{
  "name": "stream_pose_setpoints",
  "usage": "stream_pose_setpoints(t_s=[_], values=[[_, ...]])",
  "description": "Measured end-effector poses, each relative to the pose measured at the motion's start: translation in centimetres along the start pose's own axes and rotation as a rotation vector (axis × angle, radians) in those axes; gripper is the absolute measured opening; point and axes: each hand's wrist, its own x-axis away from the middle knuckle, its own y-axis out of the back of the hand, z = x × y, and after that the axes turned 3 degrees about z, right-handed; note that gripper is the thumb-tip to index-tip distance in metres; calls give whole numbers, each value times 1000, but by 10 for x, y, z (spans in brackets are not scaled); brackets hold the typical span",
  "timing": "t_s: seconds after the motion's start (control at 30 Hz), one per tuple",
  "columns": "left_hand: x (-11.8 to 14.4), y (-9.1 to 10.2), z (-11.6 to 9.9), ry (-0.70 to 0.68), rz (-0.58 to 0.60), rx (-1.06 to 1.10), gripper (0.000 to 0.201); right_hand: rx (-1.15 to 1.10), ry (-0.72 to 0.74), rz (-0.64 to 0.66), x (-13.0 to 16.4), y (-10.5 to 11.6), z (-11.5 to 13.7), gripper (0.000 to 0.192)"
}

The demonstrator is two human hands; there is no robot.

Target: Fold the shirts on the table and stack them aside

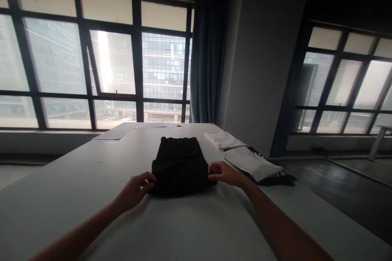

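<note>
A folded black garment [180, 165] lies flat in the middle of the white table [119, 236]; its dark cloth hides whether it is a shirt or trousers. My left hand [133, 191] pinches its near left edge between thumb and fingers. On the opposite side, my right hand [225, 173] has its fingers curled closed on the right edge. Both forearms reach in from the bottom of the view.
Folded white clothes [252, 163] lie to the right, over dark cloth [280, 179] with white marks. Another white folded piece [225, 140] lies behind them. Paper sheets [113, 133] rest at the far left. Beyond stand windows, a blue curtain [208, 61] and a pillar [260, 61].
</note>
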Motion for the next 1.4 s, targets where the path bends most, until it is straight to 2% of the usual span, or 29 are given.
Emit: stream_pose_setpoints(t_s=[0.13, 0.2, 0.27, 0.33, 0.4, 0.43, 0.47, 0.53, 0.63, 0.73, 0.83, 0.93, 1.0, 1.1, 1.2, 1.27, 1.33, 1.4], values=[[0, 0, -3, 38, 31, 63, 27, -72, 32, -16, 4, 3, 6, 41], [3, 4, -10, 73, 102, 137, 27, -93, -55, 116, 11, 8, 11, 44], [9, 10, -20, 132, 271, 224, 25, -73, -245, 344, 19, 14, 14, 49], [16, 16, -28, 198, 521, 290, 32, -39, -436, 527, 26, 18, 15, 55], [21, 18, -31, 275, 683, 342, 51, -16, -519, 545, 28, 19, 12, 59], [21, 18, -30, 321, 693, 367, 59, -10, -519, 497, 27, 18, 10, 60], [19, 17, -27, 370, 655, 389, 66, -7, -503, 425, 25, 17, 7, 60], [14, 11, -19, 451, 505, 416, 76, 11, -456, 259, 18, 11, 1, 59], [5, 0, -6, 454, 333, 361, 79, 66, -380, 47, 5, 0, -8, 56], [1, -7, -2, 326, 199, 171, 60, 172, -275, -104, -4, -9, -15, 46], [4, -7, -10, 155, 72, 60, 35, 214, -147, -164, -7, -10, -14, 37], [7, -2, -21, -56, -85, 79, 31, 105, -21, -216, -7, -5, -10, 34], [7, 2, -21, -139, -166, 58, 34, 51, 46, -303, -8, -2, -10, 35], [5, 2, -8, -74, -122, -60, 35, 113, 6, -371, -9, -5, -17, 42], [3, -2, 9, 37, -36, -231, 34, 312, -88, -311, -11, -10, -22, 44], [5, -7, 11, 7, -53, -290, 37, 423, -80, -293, -10, -14, -19, 37], [8, -13, 7, -85, -68, -294, 41, 472, -30, -289, -9, -17, -12, 33], [12, -21, -1, -168, 8, -297, 45, 470, 39, -242, -7, -23, -4, 34]])
